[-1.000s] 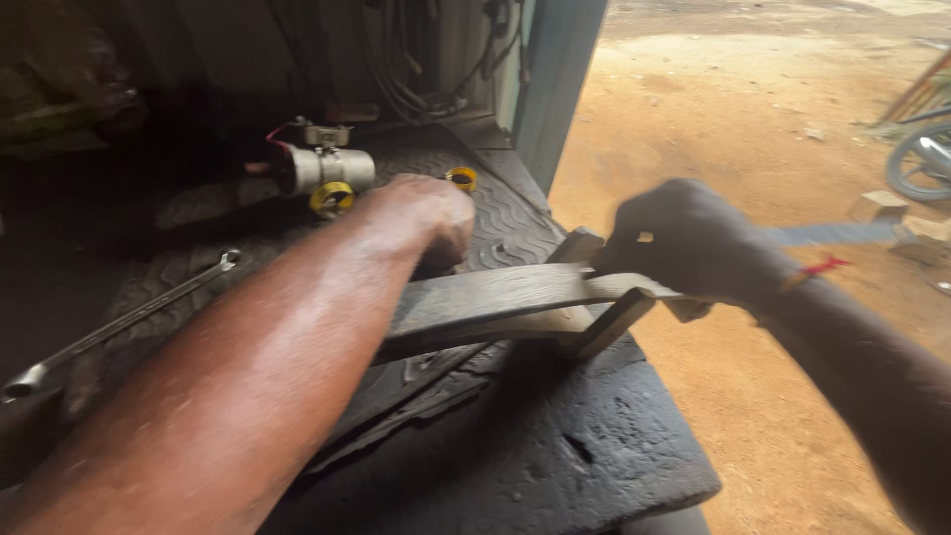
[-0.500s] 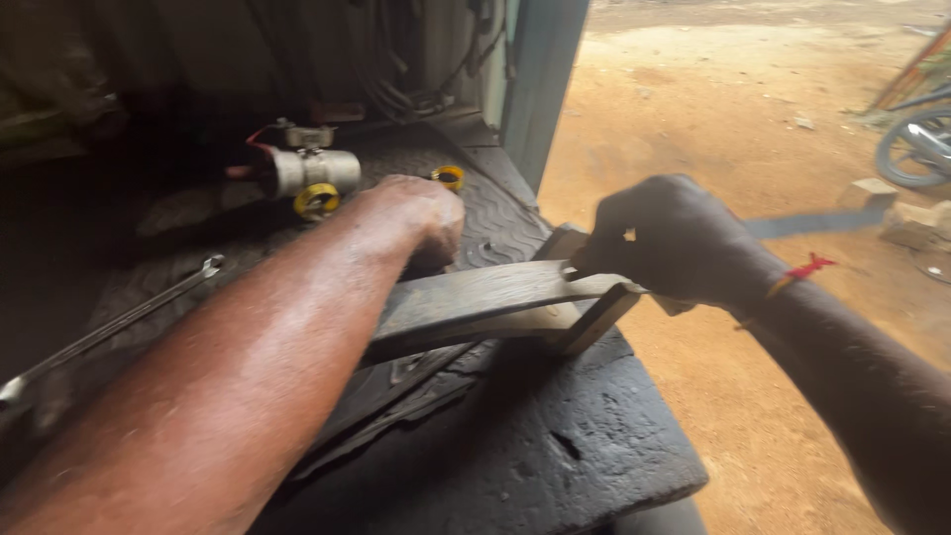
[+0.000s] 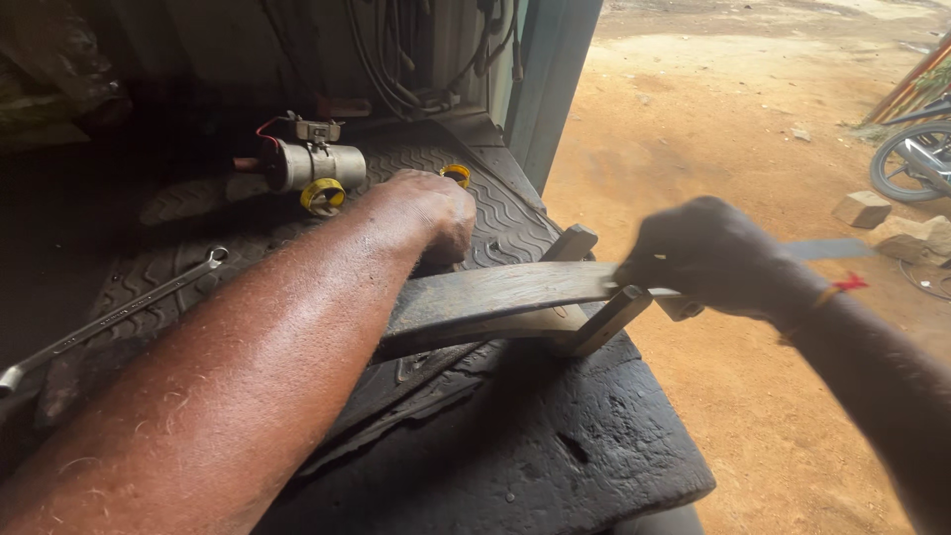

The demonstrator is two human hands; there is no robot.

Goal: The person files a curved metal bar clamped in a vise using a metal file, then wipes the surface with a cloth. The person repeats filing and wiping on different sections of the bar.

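L hand (image 3: 426,213) fisted down on flat steel bar (image 3: 475,302), R hand (image 3: 708,256) wrapped round blurred blade (image 3: 827,248), spanner (image 3: 109,317) & cylinder part (image 3: 312,163) left nearby on rubber mat (image 3: 515,456)

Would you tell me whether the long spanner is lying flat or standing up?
Lying flat: the spanner rests lengthwise on the ribbed rubber mat, untouched.

At the frame's centre lies a dull grey-brown metal bar (image 3: 495,302) on a black rubber mat (image 3: 515,223) ribbed with wavy lines. Upper left, a silver cylinder (image 3: 317,163) carries red wire beside a yellow ring (image 3: 322,195). The ground (image 3: 713,129) at right is orange-tan, and a red thread (image 3: 847,285) circles the wrist.
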